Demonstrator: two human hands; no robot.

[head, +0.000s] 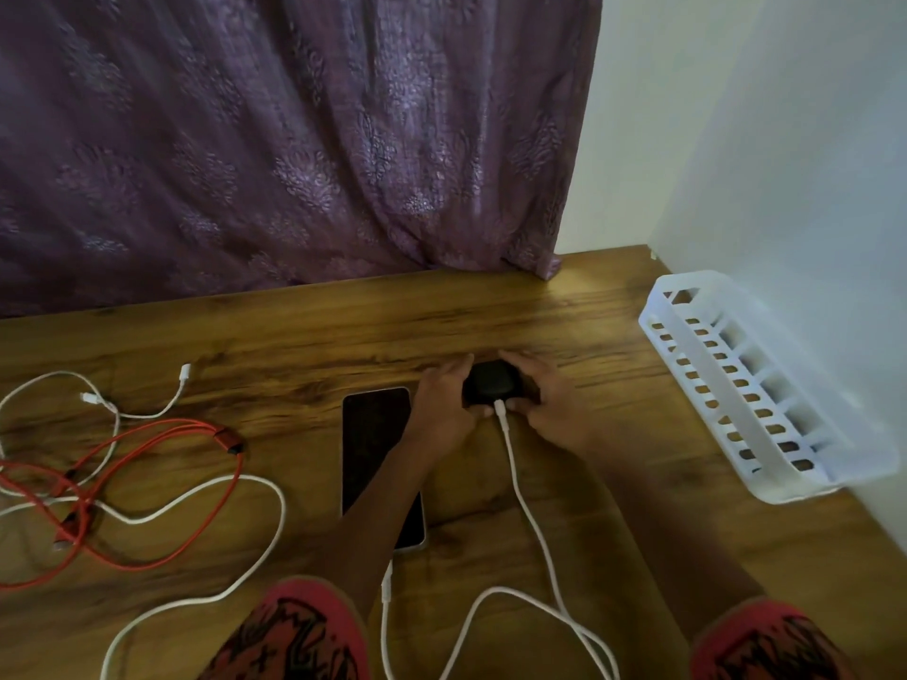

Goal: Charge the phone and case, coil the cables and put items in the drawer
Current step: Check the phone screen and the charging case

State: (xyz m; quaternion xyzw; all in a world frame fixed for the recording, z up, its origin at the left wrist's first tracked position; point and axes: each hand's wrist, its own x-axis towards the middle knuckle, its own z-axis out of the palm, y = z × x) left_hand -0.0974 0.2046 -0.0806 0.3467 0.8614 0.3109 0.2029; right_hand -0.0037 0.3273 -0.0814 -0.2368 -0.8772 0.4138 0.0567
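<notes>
A small black case (492, 382) sits on the wooden table (304, 331), held from both sides. My left hand (444, 402) grips its left side and my right hand (545, 400) grips its right side. A white cable (527, 512) is plugged into the case's near edge and runs toward me. A dark phone (375, 444) lies flat left of the case, partly under my left forearm, with a white cable (386, 588) at its near end.
At the left lie a tangled red cable (147, 434) and loose white cables (216, 488). A white slotted plastic basket (756, 385) stands at the right against the wall. A purple curtain (294, 139) hangs behind the table.
</notes>
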